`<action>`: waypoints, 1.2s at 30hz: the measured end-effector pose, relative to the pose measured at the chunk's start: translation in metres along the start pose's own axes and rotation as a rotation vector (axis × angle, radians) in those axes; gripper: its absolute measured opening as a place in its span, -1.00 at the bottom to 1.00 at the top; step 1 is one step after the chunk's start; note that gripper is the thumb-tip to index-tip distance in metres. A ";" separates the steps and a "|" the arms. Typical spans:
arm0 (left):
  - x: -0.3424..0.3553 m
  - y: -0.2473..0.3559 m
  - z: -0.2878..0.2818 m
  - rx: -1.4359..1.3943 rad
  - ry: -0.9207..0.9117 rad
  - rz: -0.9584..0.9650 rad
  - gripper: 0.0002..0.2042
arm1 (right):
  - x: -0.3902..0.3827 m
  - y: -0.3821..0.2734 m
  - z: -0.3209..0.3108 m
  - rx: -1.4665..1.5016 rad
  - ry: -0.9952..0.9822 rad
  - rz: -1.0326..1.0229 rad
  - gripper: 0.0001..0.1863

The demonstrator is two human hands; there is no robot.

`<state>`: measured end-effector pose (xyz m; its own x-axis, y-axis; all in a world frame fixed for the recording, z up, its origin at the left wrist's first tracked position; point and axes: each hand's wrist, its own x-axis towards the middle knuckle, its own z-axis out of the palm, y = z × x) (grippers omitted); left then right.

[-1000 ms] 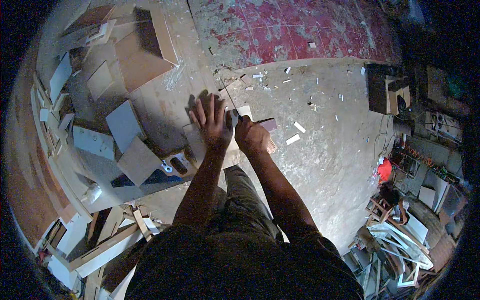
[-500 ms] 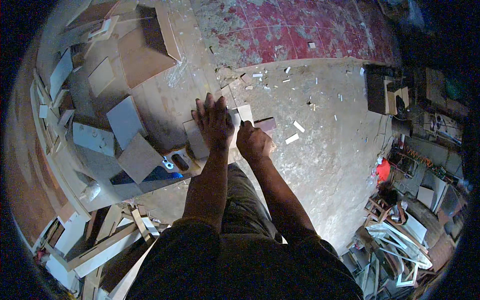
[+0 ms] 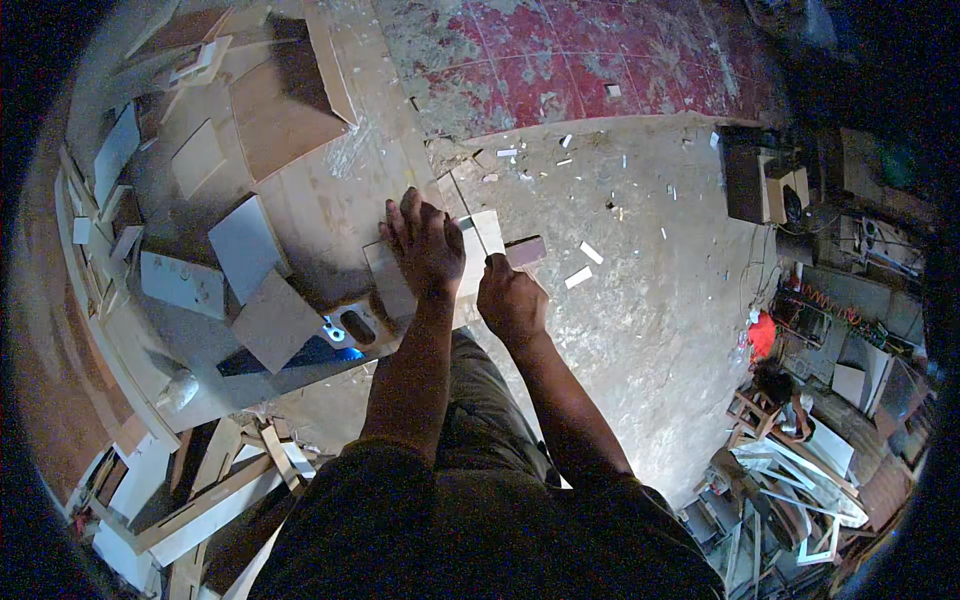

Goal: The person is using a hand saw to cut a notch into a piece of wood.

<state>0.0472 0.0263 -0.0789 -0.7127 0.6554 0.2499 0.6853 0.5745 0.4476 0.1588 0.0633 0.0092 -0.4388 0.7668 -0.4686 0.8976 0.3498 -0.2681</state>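
Observation:
My left hand [image 3: 428, 245] lies on the workbench with its fingers spread, pressing on a pale board [image 3: 484, 232] and near a brownish flat panel [image 3: 388, 278]. Just to its right, my right hand [image 3: 513, 300] is closed in a fist around a thin, dark, straight tool [image 3: 470, 210]. The tool runs away from the fist, across the pale board; its grip is hidden and I cannot tell its exact kind. Past the bench edge, a dark reddish-brown piece [image 3: 526, 251] sticks out beside the board. A handsaw [image 3: 357, 326] with a wooden handle lies left of my forearm, its blade partly under a square panel.
Several loose panels [image 3: 245, 245] and an open wooden box shape [image 3: 285, 110] cover the bench to the left. Offcuts [image 3: 578, 277] litter the concrete floor. Timber scraps [image 3: 215, 505] are heaped at the lower left. At the right, a person [image 3: 795, 415] is beside stacked frames.
My right hand has drawn back slightly toward me and to the right, so more of the thin tool shows. My left hand stays on the board. The view has shifted a little.

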 end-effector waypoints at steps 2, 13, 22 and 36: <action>0.000 -0.003 0.003 -0.026 0.027 0.008 -0.81 | 0.001 -0.001 -0.002 -0.024 -0.020 -0.014 -0.77; 0.002 -0.001 0.003 0.034 0.042 -0.021 -0.83 | 0.012 0.000 -0.005 0.022 -0.067 0.007 -0.78; -0.021 -0.022 -0.002 -0.123 -0.266 0.249 -0.44 | 0.008 0.001 -0.015 0.081 0.027 -0.047 -0.75; -0.020 -0.026 0.000 0.043 -0.231 0.231 -0.51 | 0.006 0.008 0.003 -0.074 0.046 -0.154 -0.59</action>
<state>0.0442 -0.0016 -0.0954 -0.4885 0.8618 0.1366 0.8339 0.4150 0.3639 0.1630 0.0690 0.0020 -0.5708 0.7240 -0.3872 0.8211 0.5026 -0.2706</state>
